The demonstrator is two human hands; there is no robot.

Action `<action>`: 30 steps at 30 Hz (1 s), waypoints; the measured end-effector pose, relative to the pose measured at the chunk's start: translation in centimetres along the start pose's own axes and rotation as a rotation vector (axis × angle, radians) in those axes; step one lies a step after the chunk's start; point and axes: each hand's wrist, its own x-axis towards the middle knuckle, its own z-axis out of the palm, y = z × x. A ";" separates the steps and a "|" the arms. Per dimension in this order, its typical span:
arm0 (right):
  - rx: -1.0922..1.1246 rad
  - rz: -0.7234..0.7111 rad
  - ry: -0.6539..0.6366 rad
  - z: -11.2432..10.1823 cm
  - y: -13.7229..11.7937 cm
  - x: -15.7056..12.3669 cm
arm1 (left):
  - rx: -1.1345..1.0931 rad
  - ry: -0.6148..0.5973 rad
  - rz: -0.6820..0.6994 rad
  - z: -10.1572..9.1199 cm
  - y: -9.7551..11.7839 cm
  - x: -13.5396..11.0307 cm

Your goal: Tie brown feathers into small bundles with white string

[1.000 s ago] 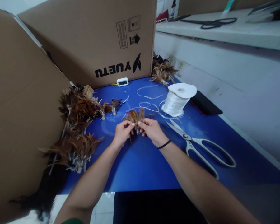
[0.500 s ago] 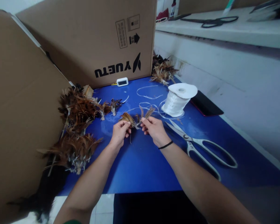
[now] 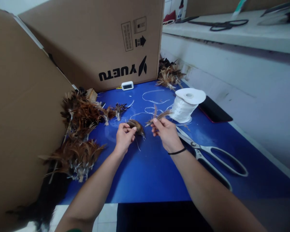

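Note:
My left hand (image 3: pixel 124 137) pinches a small brown feather bundle (image 3: pixel 136 126) just above the blue table (image 3: pixel 145 174). A few centimetres to its right, my right hand (image 3: pixel 166 132) pinches a few thin brown feathers (image 3: pixel 159 116) that point up and to the right. The two hands are apart. A white spool of thread (image 3: pixel 185 104) stands just beyond the right hand, with loose thread loops (image 3: pixel 152 96) lying on the table behind the hands.
Large scissors (image 3: pixel 212 154) lie right of my right wrist. Piles of tied brown feather bundles (image 3: pixel 79 129) fill the left side against cardboard boxes (image 3: pixel 94 42). More feathers (image 3: pixel 169 75) sit at the back, a small white device (image 3: pixel 127 85) by the box, a dark phone (image 3: pixel 214 109) at the right.
One second ago both hands held one feather clump together. They have since pulled apart: the right hand moved right with a few feathers, and the left kept the larger bundle.

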 end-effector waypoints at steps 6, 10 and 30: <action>-0.024 -0.065 -0.207 0.1 -0.2 -0.7 | -0.022 -0.236 -0.086 0.3 1.4 -1.4; -0.100 -0.133 -0.251 0.1 -0.2 -0.9 | -0.120 -0.410 -0.248 0.3 2.0 -2.0; -0.159 -0.093 -0.335 0.4 -0.5 -1.4 | 0.203 -0.299 0.118 0.1 1.3 -1.9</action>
